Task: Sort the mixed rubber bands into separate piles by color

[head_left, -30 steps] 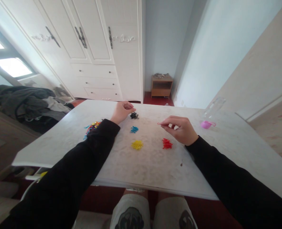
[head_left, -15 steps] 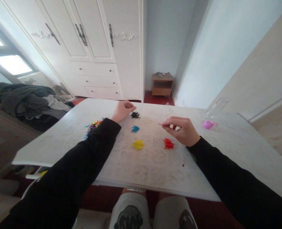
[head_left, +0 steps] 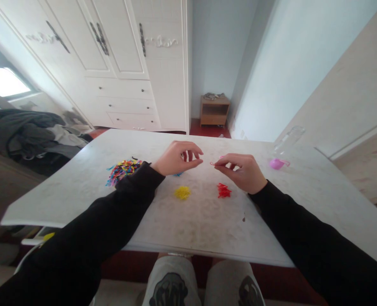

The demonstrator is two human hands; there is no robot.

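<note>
Between the thumb and fingertips of my right hand [head_left: 241, 170] is a small red rubber band [head_left: 211, 163], held above the table. My left hand [head_left: 178, 158] hovers to its left, thumb and fingers apart, with nothing seen in them. It covers the black pile and most of the blue rubber bands [head_left: 177, 174]. A pile of yellow rubber bands [head_left: 182, 193] lies nearer to me, and red rubber bands [head_left: 224, 190] lie just below my right hand. By my left sleeve spreads a heap of mixed-colour rubber bands [head_left: 123, 171].
The white table [head_left: 201, 225] reaches to both sides. On its right stand a clear bottle [head_left: 288, 140] and a pink object [head_left: 278, 163]. A white wardrobe [head_left: 165, 85] and a small wooden cabinet [head_left: 214, 111] are beyond. Dark clothes [head_left: 25, 136] are piled at the left.
My left hand has moved right, from beside the black pile toward my right hand, and its fingers have opened. My right hand keeps its pinch on the red rubber band.
</note>
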